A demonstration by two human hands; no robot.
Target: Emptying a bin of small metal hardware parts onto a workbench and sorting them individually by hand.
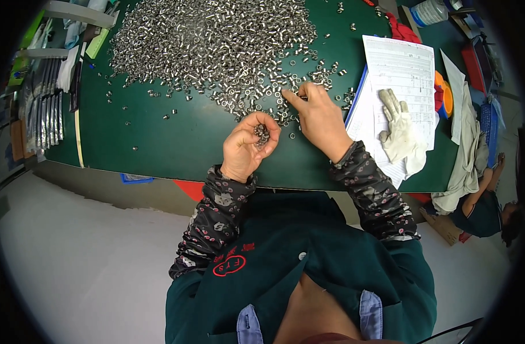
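A large heap of small shiny metal rings (211, 46) covers the far middle of the green table (159, 137). My left hand (246, 143) is cupped just in front of the heap's near edge, its fingers curled around a small cluster of metal rings (261, 135). To its right, my right hand (321, 117) reaches palm down over the scattered rings at the heap's near right side. Its thumb and fingers are apart, and the fingertips are partly hidden among the rings; I see none held there.
Printed sheets (403, 63) lie on the right, with a white glove (401, 129) on top. Beyond them is an orange round object (445, 97). Plastic-wrapped packets (47, 117) line the left edge. Another person (485, 209) is at the far right, near a grey cloth (466, 166).
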